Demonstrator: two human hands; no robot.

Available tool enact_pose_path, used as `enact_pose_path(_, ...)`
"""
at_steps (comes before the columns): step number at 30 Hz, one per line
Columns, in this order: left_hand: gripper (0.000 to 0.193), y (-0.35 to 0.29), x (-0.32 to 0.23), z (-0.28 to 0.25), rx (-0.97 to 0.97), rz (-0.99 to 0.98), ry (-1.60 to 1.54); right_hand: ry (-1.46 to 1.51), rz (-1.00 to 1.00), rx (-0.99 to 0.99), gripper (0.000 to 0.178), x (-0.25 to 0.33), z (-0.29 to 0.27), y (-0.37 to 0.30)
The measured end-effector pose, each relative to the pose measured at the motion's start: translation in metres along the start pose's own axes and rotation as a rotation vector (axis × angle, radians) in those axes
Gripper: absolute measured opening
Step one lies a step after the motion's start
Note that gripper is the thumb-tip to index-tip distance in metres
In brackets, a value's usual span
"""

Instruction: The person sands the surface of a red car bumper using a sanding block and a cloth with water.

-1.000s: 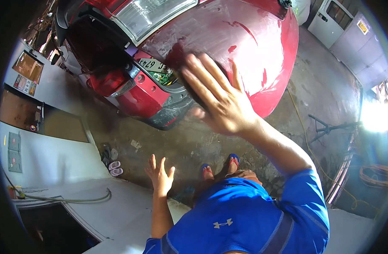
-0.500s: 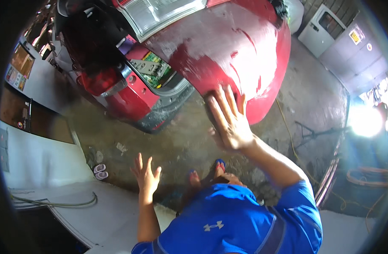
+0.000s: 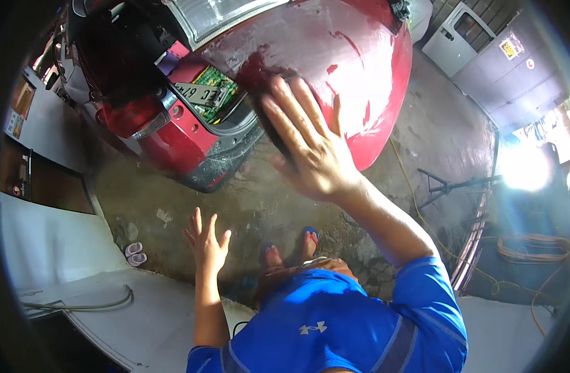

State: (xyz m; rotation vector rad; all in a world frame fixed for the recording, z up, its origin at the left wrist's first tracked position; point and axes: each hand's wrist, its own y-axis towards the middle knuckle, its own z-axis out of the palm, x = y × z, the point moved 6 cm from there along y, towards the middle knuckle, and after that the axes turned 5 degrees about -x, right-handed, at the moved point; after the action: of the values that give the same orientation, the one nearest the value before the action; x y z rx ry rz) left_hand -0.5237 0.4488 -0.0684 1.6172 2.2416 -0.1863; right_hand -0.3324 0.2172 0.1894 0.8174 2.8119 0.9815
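Note:
My right hand (image 3: 313, 146) is stretched over the lower edge of a red car's raised tailgate (image 3: 372, 124), fingers long and nearly flat. Under its palm and along its thumb side shows a dark pad (image 3: 274, 129), mostly covered; its exact kind cannot be made out. Dull grey, smeary patches and bare red areas mark the panel around the fingers. Lower left, my left hand (image 3: 207, 242) hangs in the air over the floor, fingers spread and nothing in them.
Left of the tailgate is the open cargo space, with a licence plate (image 3: 197, 93) and a red tail light (image 3: 136, 115). A bright lamp (image 3: 524, 165) on a dark stand (image 3: 446, 185) glows at right. A yellow cord (image 3: 415, 202) crosses the floor. Pale clogs (image 3: 136, 253) lie at left.
My right hand and the dark pad have moved left and up along the panel's edge. My left hand remains raised and spread. The whole view has shifted slightly.

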Motion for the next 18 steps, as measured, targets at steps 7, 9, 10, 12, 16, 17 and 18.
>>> enact_pose_path(7,0.054,0.049,-0.054,-0.059,-0.277,0.226,-0.109,-0.038,-0.004,-0.116,0.084,0.004,-0.015,0.023)
enact_pose_path(9,0.052,0.076,-0.085,-0.099,-0.478,0.402,-0.096,-0.03,-0.04,-0.136,0.083,0.003,-0.017,0.038)
enact_pose_path(10,0.049,0.085,-0.096,-0.123,-0.61,0.501,-0.12,0.001,-0.044,-0.132,0.082,0.005,-0.013,0.028)
enact_pose_path(12,0.044,0.098,-0.145,-0.193,-0.783,0.688,-0.096,0.067,0.018,-0.016,0.086,-0.018,0.017,-0.048)
enact_pose_path(16,0.054,0.126,-0.253,-0.238,-0.755,0.868,0.142,0.207,0.492,-0.014,0.083,-0.084,0.026,-0.209)
enact_pose_path(17,0.067,0.132,-0.272,-0.239,-0.658,0.783,0.355,0.419,0.607,-0.171,0.084,-0.084,0.007,-0.216)
enact_pose_path(18,0.082,0.138,-0.282,-0.231,-0.591,0.748,0.536,0.639,0.716,-0.326,0.086,-0.084,-0.008,-0.225)
